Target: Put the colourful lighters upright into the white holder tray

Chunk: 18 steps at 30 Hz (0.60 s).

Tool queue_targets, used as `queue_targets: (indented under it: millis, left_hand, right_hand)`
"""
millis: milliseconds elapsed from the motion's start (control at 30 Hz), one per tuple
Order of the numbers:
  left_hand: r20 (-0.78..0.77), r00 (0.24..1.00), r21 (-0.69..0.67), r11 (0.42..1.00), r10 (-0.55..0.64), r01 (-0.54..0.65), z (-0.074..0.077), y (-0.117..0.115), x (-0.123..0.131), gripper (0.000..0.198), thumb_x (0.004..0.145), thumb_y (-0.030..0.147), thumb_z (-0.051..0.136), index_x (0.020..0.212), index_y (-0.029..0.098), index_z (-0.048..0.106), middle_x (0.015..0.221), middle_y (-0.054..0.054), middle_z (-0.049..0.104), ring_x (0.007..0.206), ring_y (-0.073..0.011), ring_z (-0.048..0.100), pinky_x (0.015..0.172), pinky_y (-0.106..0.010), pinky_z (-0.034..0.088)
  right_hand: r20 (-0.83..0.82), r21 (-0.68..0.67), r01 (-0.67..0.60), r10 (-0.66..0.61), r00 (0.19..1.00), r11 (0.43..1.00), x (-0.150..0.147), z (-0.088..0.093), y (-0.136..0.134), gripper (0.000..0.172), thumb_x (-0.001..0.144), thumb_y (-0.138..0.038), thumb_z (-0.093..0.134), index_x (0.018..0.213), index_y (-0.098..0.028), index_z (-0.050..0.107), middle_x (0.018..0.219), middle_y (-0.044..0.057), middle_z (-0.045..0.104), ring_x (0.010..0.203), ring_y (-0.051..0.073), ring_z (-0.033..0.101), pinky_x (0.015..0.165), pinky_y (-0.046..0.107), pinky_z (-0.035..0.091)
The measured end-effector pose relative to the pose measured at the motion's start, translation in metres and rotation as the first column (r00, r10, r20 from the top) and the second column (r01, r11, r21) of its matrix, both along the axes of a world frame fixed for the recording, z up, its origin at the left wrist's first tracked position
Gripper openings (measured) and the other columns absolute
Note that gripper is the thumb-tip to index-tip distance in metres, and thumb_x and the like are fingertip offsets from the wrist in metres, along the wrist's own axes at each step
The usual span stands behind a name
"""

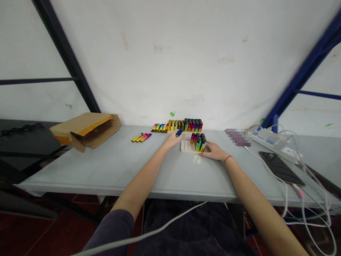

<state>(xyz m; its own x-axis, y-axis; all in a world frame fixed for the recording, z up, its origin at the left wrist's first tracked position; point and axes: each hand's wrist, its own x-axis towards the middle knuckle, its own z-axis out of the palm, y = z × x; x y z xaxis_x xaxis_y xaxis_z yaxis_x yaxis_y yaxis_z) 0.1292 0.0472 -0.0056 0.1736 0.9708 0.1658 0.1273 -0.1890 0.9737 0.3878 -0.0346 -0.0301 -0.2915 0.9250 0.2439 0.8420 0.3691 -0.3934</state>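
My left hand (172, 140) is closed around a small blue lighter (178, 133), just left of a white holed tray (187, 146). Coloured lighters with dark tops (200, 143) stand upright in the tray's right part, while holes show at its left. Gripping the right end of this tray is my right hand (215, 152), its thumb at the front and its fingers at the side. Behind the tray, a filled block of upright lighters (193, 126) stands near the wall.
Several loose lighters (141, 138) lie on the grey table (112, 170), with more lying lighters (159, 127) behind. An open cardboard box (87, 129) lies at left. On the right are a phone (281, 168), a power strip (275, 142) and tangled white cables (306, 170).
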Motion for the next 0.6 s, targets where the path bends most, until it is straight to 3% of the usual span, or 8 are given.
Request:
queue_targets:
  millis: [67, 133, 267, 400, 600]
  left_hand:
    - [-0.072, 0.997, 0.111, 0.994, 0.028, -0.020, 0.000, -0.003, -0.001, 0.028, 0.074, 0.032, 0.076, 0.091, 0.022, 0.056, 0.081, 0.000, 0.059, 0.078, -0.0163, 0.059, 0.073, -0.024, 0.047]
    - [-0.116, 0.993, 0.132, 0.991, 0.023, -0.007, 0.000, -0.005, -0.001, 0.028, 0.080, 0.038, 0.072, 0.096, 0.022, 0.056, 0.074, 0.000, 0.056, 0.069, -0.0162, 0.058, 0.066, -0.025, 0.046]
    - [-0.020, 0.999, 0.047, 0.998, -0.031, 0.032, -0.001, -0.003, 0.002, 0.025, 0.086, 0.044, 0.065, 0.094, 0.021, 0.059, 0.065, 0.001, 0.051, 0.052, -0.0122, 0.048, 0.051, -0.023, 0.038]
    - [0.139, 0.990, -0.104, 0.995, 0.016, -0.002, 0.001, -0.004, 0.008, 0.026, 0.092, 0.046, 0.056, 0.096, 0.020, 0.058, 0.063, 0.006, 0.045, 0.044, -0.0072, 0.035, 0.044, -0.020, 0.026]
    - [0.298, 0.951, -0.284, 0.959, 0.085, 0.003, 0.007, -0.009, 0.009, 0.051, 0.091, 0.069, 0.039, 0.075, 0.021, 0.048, 0.049, 0.009, 0.031, 0.036, -0.0061, 0.023, 0.039, -0.021, 0.019]
  right_hand:
    - [0.010, -0.005, -0.002, 0.002, 1.000, 1.000, 0.000, 0.000, 0.000, 0.057, 0.078, -0.052, 0.072, 0.126, -0.023, 0.065, 0.136, 0.009, 0.064, 0.126, 0.034, 0.058, 0.109, 0.046, 0.045]
    - [0.032, -0.016, 0.004, -0.004, 0.999, 1.000, 0.000, -0.001, 0.001, 0.059, 0.079, -0.054, 0.070, 0.128, -0.022, 0.064, 0.137, 0.011, 0.063, 0.127, 0.034, 0.058, 0.109, 0.048, 0.045]
    - [0.062, -0.032, 0.019, -0.017, 0.998, 0.999, 0.000, -0.002, 0.001, 0.061, 0.080, -0.057, 0.067, 0.127, -0.018, 0.064, 0.138, 0.014, 0.061, 0.126, 0.035, 0.058, 0.109, 0.050, 0.044]
    - [0.035, -0.012, 0.017, -0.016, 0.999, 1.000, 0.000, -0.003, 0.002, 0.058, 0.079, -0.057, 0.068, 0.124, -0.022, 0.066, 0.135, 0.011, 0.063, 0.125, 0.034, 0.059, 0.108, 0.050, 0.045]
    - [0.042, -0.020, 0.010, -0.009, 0.999, 1.000, 0.001, -0.003, 0.002, 0.063, 0.079, -0.057, 0.068, 0.130, -0.020, 0.063, 0.142, 0.012, 0.059, 0.129, 0.035, 0.055, 0.111, 0.049, 0.043]
